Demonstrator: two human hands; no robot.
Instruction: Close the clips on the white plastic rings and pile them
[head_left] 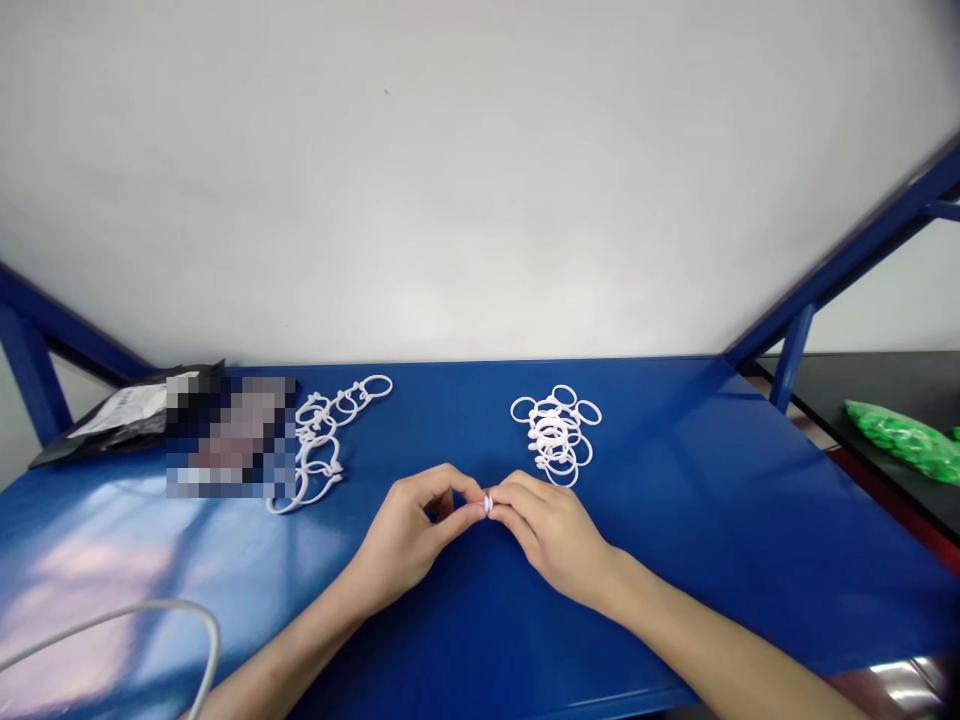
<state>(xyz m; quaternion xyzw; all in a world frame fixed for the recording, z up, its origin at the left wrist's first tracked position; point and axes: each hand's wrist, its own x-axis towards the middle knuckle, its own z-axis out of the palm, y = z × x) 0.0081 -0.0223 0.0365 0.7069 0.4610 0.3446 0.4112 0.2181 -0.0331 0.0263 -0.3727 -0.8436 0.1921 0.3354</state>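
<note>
My left hand [420,525] and my right hand [559,530] meet over the middle of the table, fingertips almost touching. Both pinch a small white plastic ring [488,505] between thumb and fingers. Most of it is hidden by the fingers, so I cannot tell whether it is one ring or two. Beyond my right hand lies a loose pile of white plastic rings [553,432] with small knobs on them. A linked chain of similar white rings [321,452] is spread on the blue table [450,420], left of and beyond my left hand.
A black plastic packet [142,415] with a white label lies at the back left, beside a blurred-out patch. A white cable [150,606] curves in at the lower left. Blue metal braces [795,345] flank the table. A bag of green pieces [907,442] rests on a dark surface at right.
</note>
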